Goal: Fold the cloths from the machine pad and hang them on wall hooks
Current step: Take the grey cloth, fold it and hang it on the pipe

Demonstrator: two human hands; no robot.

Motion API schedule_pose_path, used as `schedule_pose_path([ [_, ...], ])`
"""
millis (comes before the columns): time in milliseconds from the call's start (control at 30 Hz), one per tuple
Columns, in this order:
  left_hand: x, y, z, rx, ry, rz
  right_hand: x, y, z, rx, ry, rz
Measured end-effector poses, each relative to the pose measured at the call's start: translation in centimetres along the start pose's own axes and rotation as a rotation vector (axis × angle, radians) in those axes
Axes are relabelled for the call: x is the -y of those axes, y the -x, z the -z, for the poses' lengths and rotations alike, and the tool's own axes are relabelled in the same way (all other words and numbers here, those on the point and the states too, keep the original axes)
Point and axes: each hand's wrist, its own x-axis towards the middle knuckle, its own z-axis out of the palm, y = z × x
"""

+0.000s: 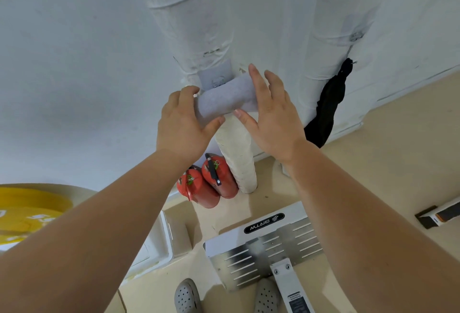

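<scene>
A folded pale grey cloth (225, 98) is held up against the white wall, right below an adhesive wall hook (216, 79). My left hand (185, 123) grips its left end with fingers and thumb curled around it. My right hand (271, 116) holds the right end, thumb beneath and fingers spread over the top. A black cloth (328, 106) hangs from another hook (353, 62) further right. A third hook (356, 36) higher on the right carries nothing.
White wrapped pipes (239, 158) run down the wall behind the cloth. Two red fire extinguishers (209, 183) stand at the pipe's foot. A white machine with a slotted metal plate (268, 250) sits on the beige floor by my grey clogs (186, 297). A yellow object (27, 210) lies at far left.
</scene>
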Motion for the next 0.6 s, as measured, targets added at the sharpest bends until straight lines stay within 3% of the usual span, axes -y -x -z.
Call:
schedule_pose_path([
  [300,-1.2,2.5,2.5,-0.044,-0.01,-0.028,2.0,2.6,2.7,0.068,-0.021,-0.125],
  [600,-0.9,9.9,7.7,0.094,0.034,-0.188,8.7,12.9,8.5,0.134,0.087,-0.31],
])
